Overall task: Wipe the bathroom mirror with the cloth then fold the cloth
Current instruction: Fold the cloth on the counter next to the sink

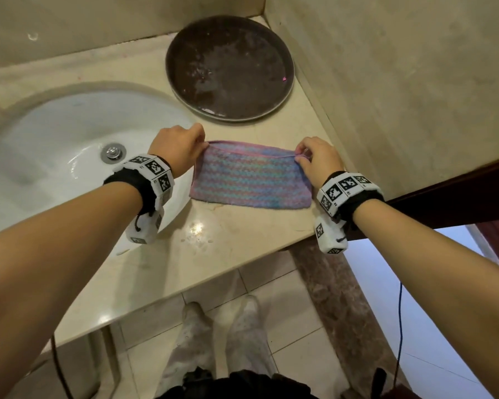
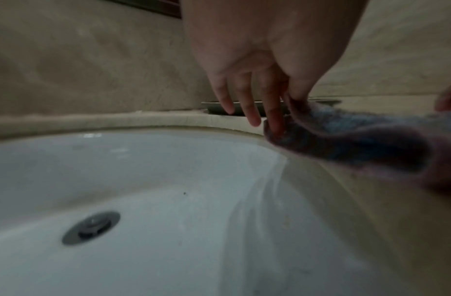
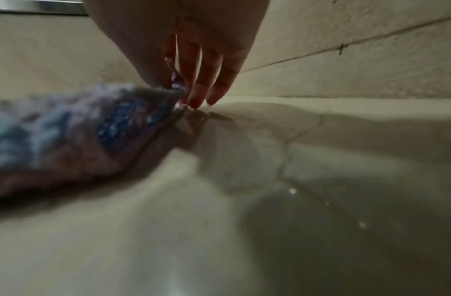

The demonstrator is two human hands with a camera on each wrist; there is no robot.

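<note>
A pink and blue striped cloth (image 1: 251, 178) lies in a rectangle on the beige counter (image 1: 228, 240), right of the sink. My left hand (image 1: 182, 146) pinches its far left corner. My right hand (image 1: 314, 158) pinches its far right corner. In the left wrist view the thumb and forefinger of the left hand (image 2: 287, 100) hold the cloth (image 2: 358, 144), with the other fingers straight and free. In the right wrist view the right hand (image 3: 178, 84) pinches the cloth (image 3: 75, 130) just above the counter. No mirror is in view.
A white sink basin (image 1: 69, 156) with a metal drain (image 1: 113, 152) is left of the cloth. A round dark tray (image 1: 229, 67) sits behind it. Tiled walls (image 1: 401, 82) close the back and right. The counter's front edge runs just below the cloth, with my feet on the tiled floor (image 1: 300, 326).
</note>
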